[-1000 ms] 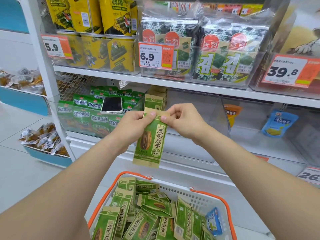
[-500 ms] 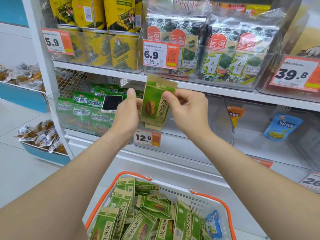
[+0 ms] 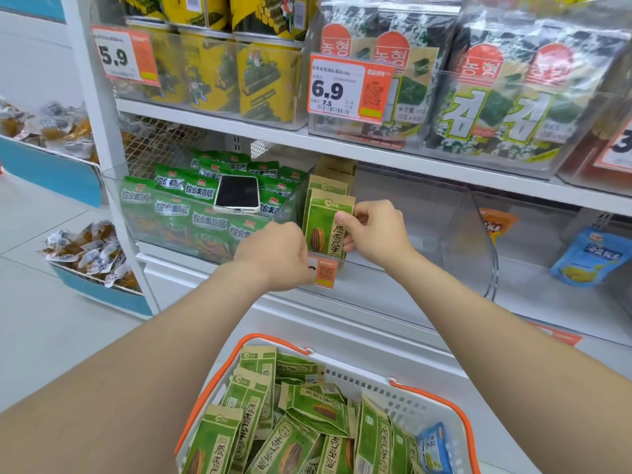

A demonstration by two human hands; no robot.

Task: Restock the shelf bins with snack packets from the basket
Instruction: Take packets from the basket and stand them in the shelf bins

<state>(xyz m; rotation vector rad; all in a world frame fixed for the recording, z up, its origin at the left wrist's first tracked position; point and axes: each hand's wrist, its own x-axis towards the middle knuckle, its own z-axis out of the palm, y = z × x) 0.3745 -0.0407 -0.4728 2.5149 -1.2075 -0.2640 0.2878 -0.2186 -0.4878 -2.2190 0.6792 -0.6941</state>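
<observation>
Packet (image 3: 326, 227) upright in the bin (image 3: 455, 234), fronting a short row (image 3: 330, 184). Right hand (image 3: 376, 234) fingers pinch its right edge; left hand (image 3: 277, 256) fingers curl at its lower left, grip hidden. Bin mostly unfilled, basket (image 3: 441, 401) well stocked: restocking judged early.

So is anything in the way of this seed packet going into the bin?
Nothing visible. The left hand and right hand hold the sunflower seed packet upright at the clear bin, ahead of the packets standing there. The phone lies aside, in the neighbouring bin.
</observation>
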